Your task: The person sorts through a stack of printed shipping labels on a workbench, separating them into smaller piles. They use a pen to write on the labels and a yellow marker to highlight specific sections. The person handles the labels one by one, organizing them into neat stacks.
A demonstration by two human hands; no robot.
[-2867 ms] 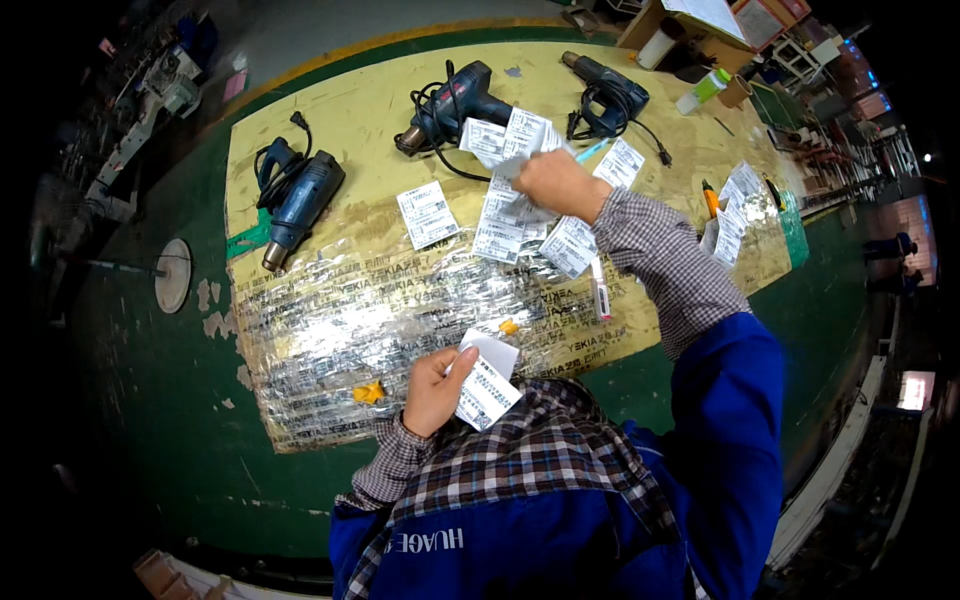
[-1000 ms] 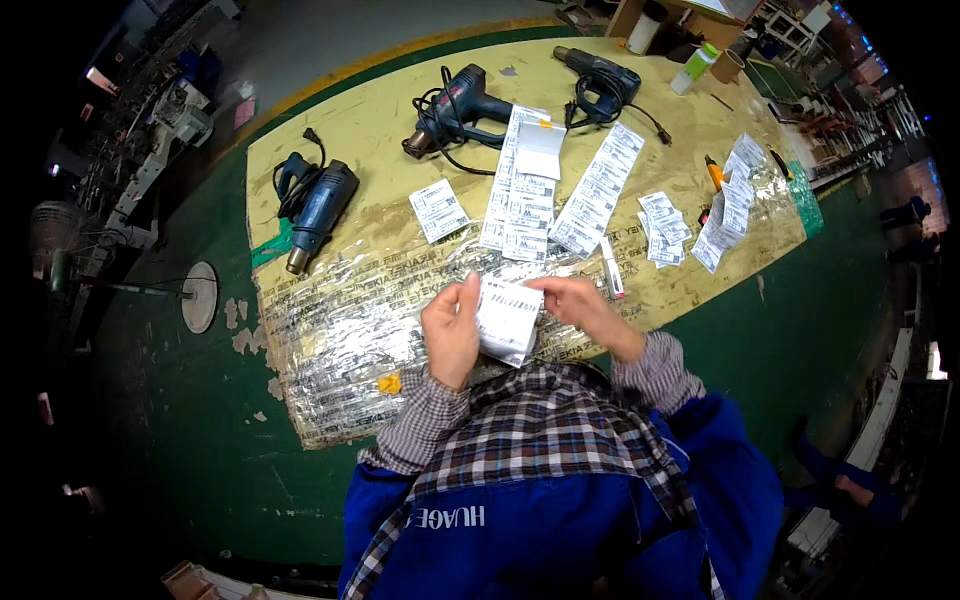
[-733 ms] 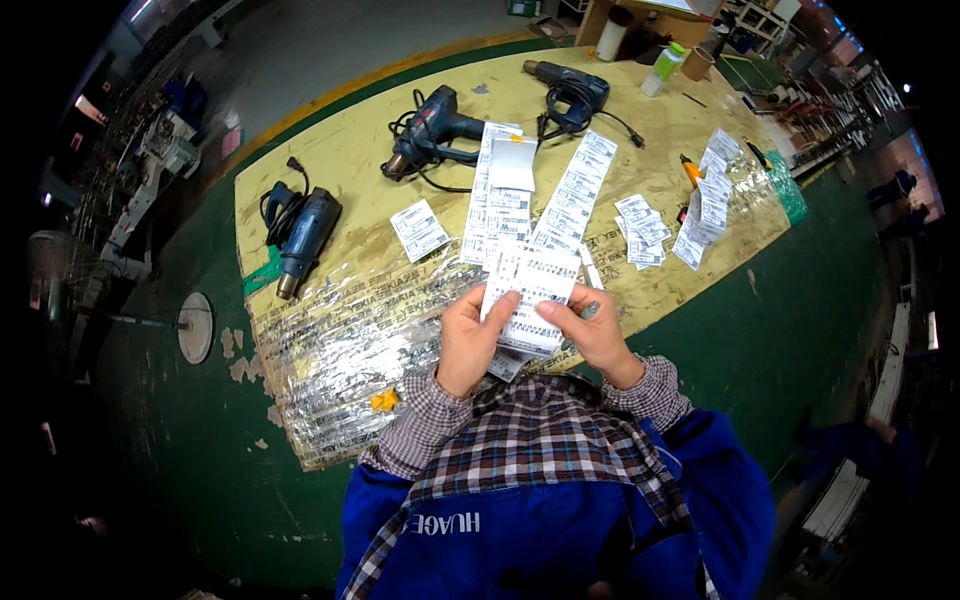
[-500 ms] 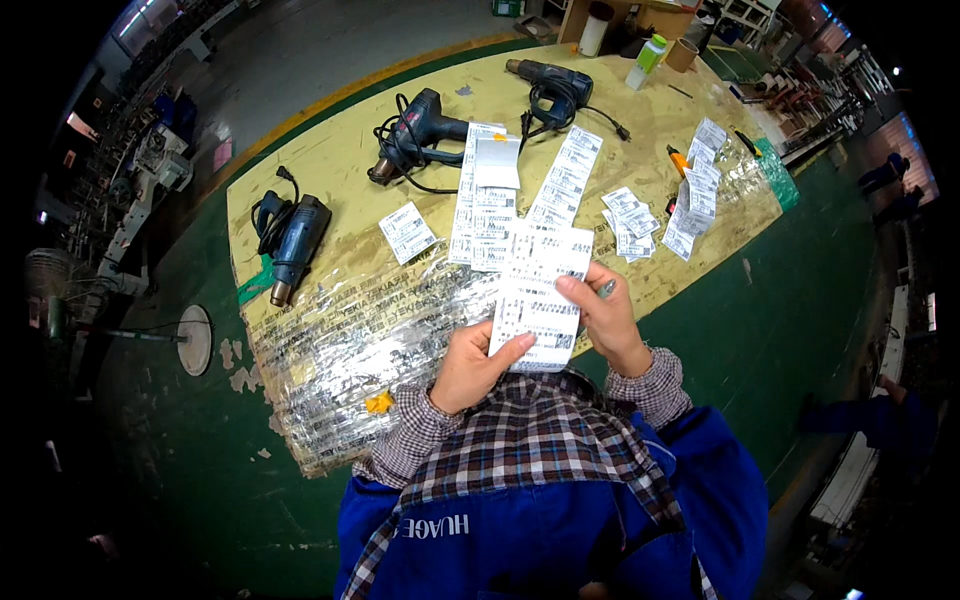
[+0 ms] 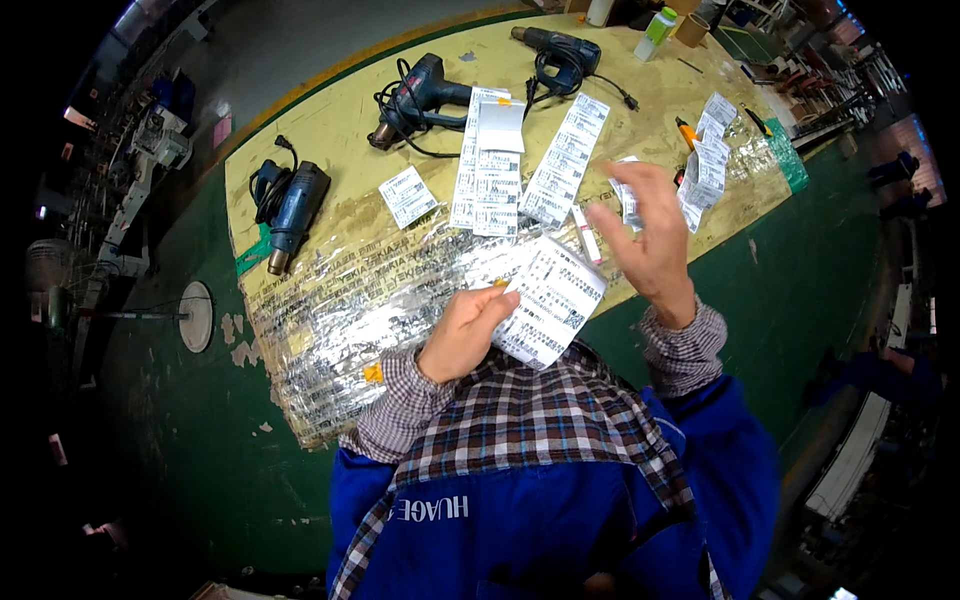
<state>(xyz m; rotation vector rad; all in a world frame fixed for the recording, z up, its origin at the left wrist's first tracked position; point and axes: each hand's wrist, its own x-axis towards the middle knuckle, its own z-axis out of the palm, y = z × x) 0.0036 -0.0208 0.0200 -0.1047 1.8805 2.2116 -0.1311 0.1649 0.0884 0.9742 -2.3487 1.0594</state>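
White sheet (image 5: 562,292): printed paper, tilted, at the worktop's (image 5: 350,140) near edge, just in front of the person's chest; one layer or several, cannot tell.
Left hand (image 5: 465,330): thumb and fingers clamped on the sheet's left edge. A light pinch close to the margin should spare the paper creases and leave the print in sight.
Right hand (image 5: 650,235): apart from the sheet and the left hand, fingers spread, blurred, nothing seen in it. It partly covers the small labels (image 5: 630,197) toward the worktop's near edge; whether it touches them, cannot tell. Slow, low movement seems best here, since a quick palm could drag loose paper.
Strips (image 5: 490,190): side by side toward the worktop's middle, a folded slip (image 5: 500,125) lying on them. Sleeves kept clear would guard their order.
Marker (image 5: 586,235): left of the right hand; probably easy to nudge.
Knife (image 5: 686,132): toward the worktop's right corner, beside the crumpled strip (image 5: 707,165); blade state too small to tell, so better to reach around it.
Heat guns (image 5: 430,95): two by the far edge, one by the left edge; paper is safest away from their nozzles.
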